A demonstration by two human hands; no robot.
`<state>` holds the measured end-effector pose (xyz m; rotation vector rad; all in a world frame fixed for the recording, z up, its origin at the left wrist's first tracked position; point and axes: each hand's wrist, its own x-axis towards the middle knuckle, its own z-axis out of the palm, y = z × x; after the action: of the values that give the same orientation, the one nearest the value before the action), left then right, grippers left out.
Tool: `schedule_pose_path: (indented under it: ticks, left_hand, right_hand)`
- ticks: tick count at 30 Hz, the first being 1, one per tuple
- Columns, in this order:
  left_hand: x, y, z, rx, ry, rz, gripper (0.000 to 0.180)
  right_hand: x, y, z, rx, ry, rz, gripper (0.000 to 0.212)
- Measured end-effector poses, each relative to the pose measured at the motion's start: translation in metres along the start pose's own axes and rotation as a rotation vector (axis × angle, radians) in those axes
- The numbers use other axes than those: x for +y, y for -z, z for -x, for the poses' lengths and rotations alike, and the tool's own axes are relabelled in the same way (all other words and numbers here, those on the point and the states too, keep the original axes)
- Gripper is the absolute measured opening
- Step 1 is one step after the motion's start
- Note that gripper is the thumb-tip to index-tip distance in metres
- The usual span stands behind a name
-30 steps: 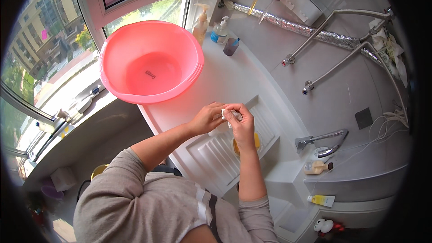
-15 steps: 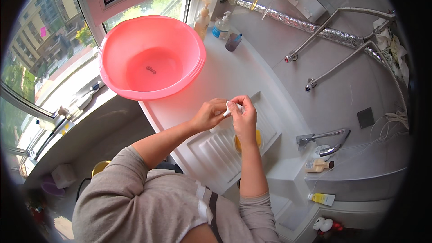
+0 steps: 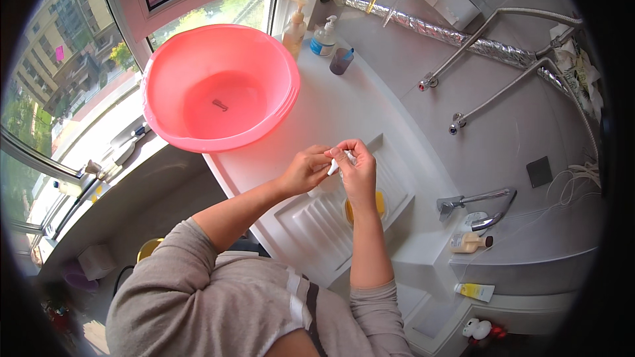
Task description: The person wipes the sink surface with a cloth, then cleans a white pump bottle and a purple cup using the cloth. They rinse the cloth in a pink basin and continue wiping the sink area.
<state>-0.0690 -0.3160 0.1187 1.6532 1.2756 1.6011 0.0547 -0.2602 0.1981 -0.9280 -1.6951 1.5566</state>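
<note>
Above the ribbed washboard (image 3: 311,225) of the white sink, my two hands meet, fingertips close together. A small white piece, soft-looking like cloth or tissue (image 3: 333,168), pokes out between them. My right hand (image 3: 358,170) pinches it with thumb and curled fingers. My left hand (image 3: 307,169) is closed at its left side, its fingertips touching it; whether they grip it too is partly hidden. Under my right wrist lies a yellow item (image 3: 379,203), mostly covered by the forearm. A pale, translucent object (image 3: 322,189) sits below my left fingers, its kind unclear.
A big pink basin (image 3: 264,119) stands on the counter at the far left, a small dark item inside. Behind it are two pump bottles (image 3: 323,38) and a dark cup (image 3: 341,61). To the right are a faucet (image 3: 473,203), a cream bottle (image 3: 469,242) and a yellow-white tube (image 3: 475,291).
My fingers have shifted slightly around the white piece, with the right fingers curling more over it. The surroundings moved a little in the picture; the hands stay in nearly the same place.
</note>
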Motion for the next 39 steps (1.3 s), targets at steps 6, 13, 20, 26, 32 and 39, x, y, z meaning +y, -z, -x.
schedule_pose_path:
  ticks: [6,13,20,26,32,39]
  left_hand:
    - [0.006,0.004,-0.005,-0.100,0.074,0.014,0.018]
    - [-0.006,0.011,0.002,-0.294,0.116,0.015,0.036]
    - [0.000,0.013,0.002,-0.288,0.057,-0.018,0.034]
    - [-0.005,0.009,0.002,-0.219,0.005,-0.070,0.035]
    - [0.005,-0.003,0.011,0.001,0.023,-0.289,0.039]
    - [0.015,-0.014,0.013,0.108,0.080,-0.377,0.037]
  right_hand:
    - [0.033,-0.002,0.000,0.314,0.063,-0.172,0.015]
    - [0.064,-0.006,0.025,0.315,0.262,0.098,0.019]
    - [0.065,-0.020,0.041,0.419,0.550,0.503,0.016]
    - [0.064,-0.026,0.052,0.368,0.738,0.702,0.018]
    - [0.065,-0.013,0.053,0.474,0.668,0.612,0.014]
    - [0.066,-0.025,0.042,0.599,0.499,0.467,0.010]
